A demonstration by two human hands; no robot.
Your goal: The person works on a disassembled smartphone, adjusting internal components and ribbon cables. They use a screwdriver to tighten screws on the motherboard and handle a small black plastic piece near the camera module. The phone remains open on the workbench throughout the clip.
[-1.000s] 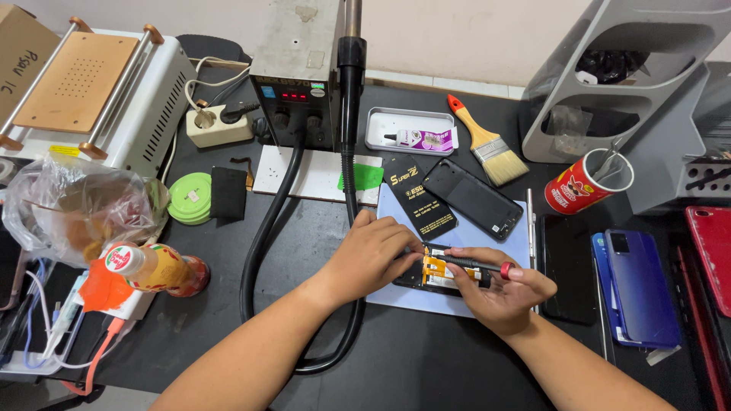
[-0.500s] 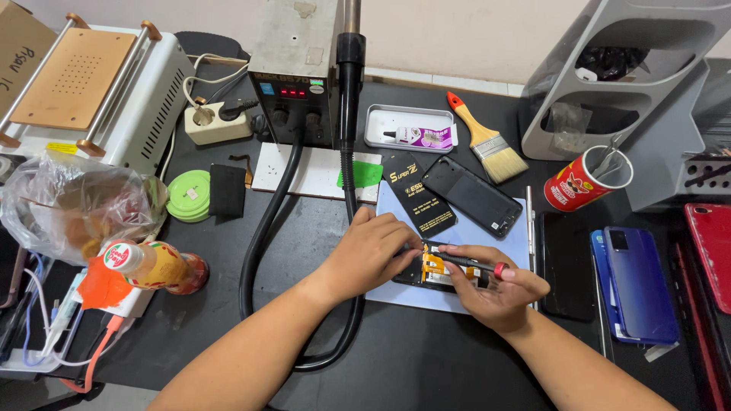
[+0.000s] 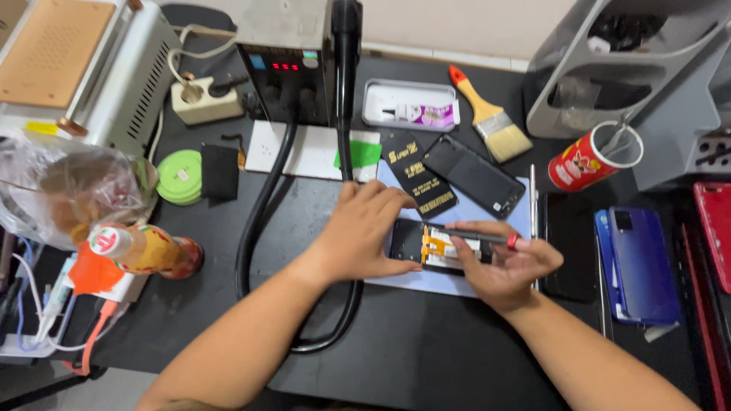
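Black matting covers the workbench (image 3: 426, 358), seen from above, and almost nothing has moved over the last second: both hands stay on the same opened phone, so the fine work inside it looks ongoing. At far left sit a white machine with a tan flat top (image 3: 72, 65), a crumpled clear plastic bag (image 3: 68, 190) and a small orange-labelled bottle lying on its side (image 3: 141, 250). A grey hot-air station with a red display (image 3: 283, 57) stands at the back, its thick black hose (image 3: 255, 221) looping forward. At centre, the left hand (image 3: 362, 232) presses its fingers down on the left end of the opened black phone with orange flex cable (image 3: 434, 247), which lies on a pale blue mat (image 3: 457, 283). The right hand (image 3: 502, 266) steadies the phone's right end while pinching a slim dark tool with a red band (image 3: 476, 237). Further right lie an orange-handled paintbrush (image 3: 487, 114), a red cup (image 3: 586, 161) and a blue phone (image 3: 640, 262). A pale wall runs behind the bench.
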